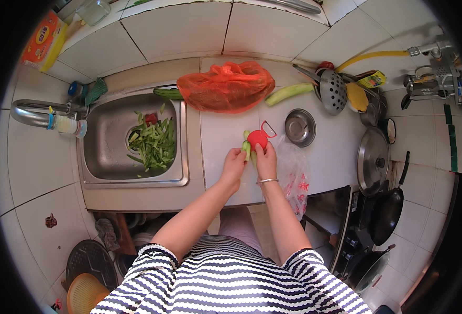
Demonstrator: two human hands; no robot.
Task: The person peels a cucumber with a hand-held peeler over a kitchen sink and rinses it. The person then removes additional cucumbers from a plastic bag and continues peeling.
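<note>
My left hand (235, 163) grips a short piece of green vegetable (246, 150) above the white counter. Beside it, my right hand (266, 160) holds a red peeler (257, 140) with a red loop-shaped end pointing away to the right. More pale green vegetable lies just behind and under the hands, partly hidden. Green peelings (156, 141) and a small red piece (151, 119) lie in the steel sink (105, 129). A long pale green peeled vegetable (289, 93) rests on the counter at the back, and a dark green unpeeled one (168, 93) reaches from a red plastic bag (227, 92) over the sink's rim.
A steel bowl (300, 127) stands right of my hands, by a clear plastic bag (294, 168) at the counter's edge. Farther right are a perforated ladle (332, 92), a pot lid (373, 161) and a black pan (386, 216). The faucet (38, 112) overhangs the sink.
</note>
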